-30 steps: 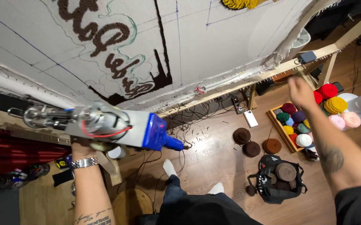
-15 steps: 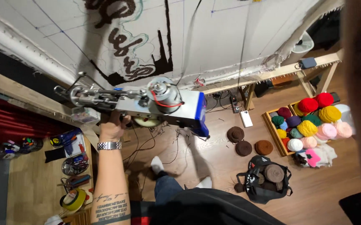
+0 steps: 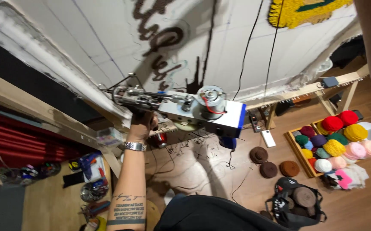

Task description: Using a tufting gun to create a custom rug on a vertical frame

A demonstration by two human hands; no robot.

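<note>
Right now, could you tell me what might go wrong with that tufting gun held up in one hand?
The left hand alone carries the tufting gun, so it could tip or slip. The black cords hanging beside the gun could snag. A drop would land among the loose cables on the floor.

left wrist: silver watch point(image 3: 134, 146) | forearm: dark tattoo bands point(image 3: 124, 210) | black clothing point(image 3: 211, 216)

Silver-and-blue tufting gun point(image 3: 194, 112) against white cloth point(image 3: 87, 38) with brown lettering point(image 3: 159, 42), yellow tufted patch point(image 3: 305, 10), multicoloured yarn balls point(image 3: 339, 141).
</note>
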